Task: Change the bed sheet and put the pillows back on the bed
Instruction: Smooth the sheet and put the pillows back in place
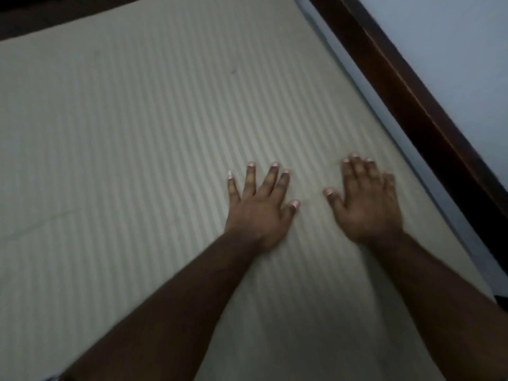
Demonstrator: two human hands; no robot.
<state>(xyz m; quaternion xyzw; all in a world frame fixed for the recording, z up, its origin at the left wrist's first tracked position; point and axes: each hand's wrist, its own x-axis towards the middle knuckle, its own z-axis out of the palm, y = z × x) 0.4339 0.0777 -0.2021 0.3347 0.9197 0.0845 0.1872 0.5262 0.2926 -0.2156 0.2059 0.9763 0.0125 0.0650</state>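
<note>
A pale cream bed sheet (132,138) with fine woven stripes lies flat over the mattress and fills most of the view. My left hand (261,207) lies palm down on it with its fingers straight and spread. My right hand (368,202) lies palm down beside it, closer to the sheet's right edge, fingers straight and close together. Neither hand holds any cloth. A faint crease runs across the sheet at the left. No pillow is in view.
A dark wooden bed frame rail (412,100) runs diagonally along the sheet's right side. Beyond it is a pale blue-grey wall (453,50). A dark strip (41,17) borders the sheet at the top left.
</note>
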